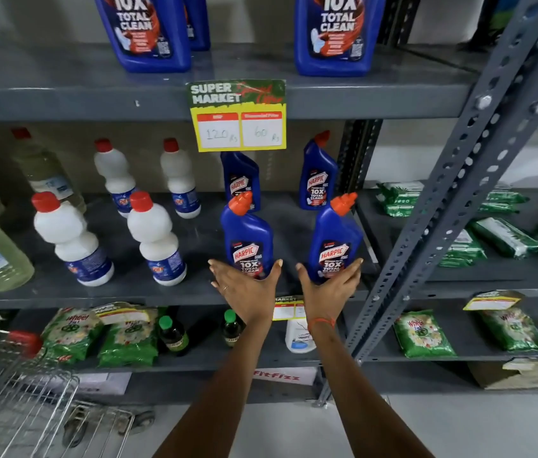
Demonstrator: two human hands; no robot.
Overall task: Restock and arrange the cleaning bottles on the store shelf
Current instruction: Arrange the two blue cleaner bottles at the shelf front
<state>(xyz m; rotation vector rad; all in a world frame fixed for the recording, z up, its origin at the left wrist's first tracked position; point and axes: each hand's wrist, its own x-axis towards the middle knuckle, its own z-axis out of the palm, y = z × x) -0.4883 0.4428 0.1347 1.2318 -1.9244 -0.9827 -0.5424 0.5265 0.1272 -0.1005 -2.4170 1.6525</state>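
Note:
Two blue Harpic bottles with orange caps stand upright at the front of the grey middle shelf (128,292). My left hand (243,285) cups the base of the left front bottle (247,233), fingers spread around it. My right hand (329,285) cups the base of the right front bottle (335,236) the same way. Two more Harpic bottles (240,180) (318,173) stand behind them. Several white bottles with red caps (157,239) (72,239) stand to the left on the same shelf.
Large blue bottles (148,31) (337,31) sit on the upper shelf above a yellow price tag (238,117). Green detergent packs (128,335) and dark bottles fill the lower shelf. A wire cart (13,391) is at lower left, a slanted steel upright (453,200) at right.

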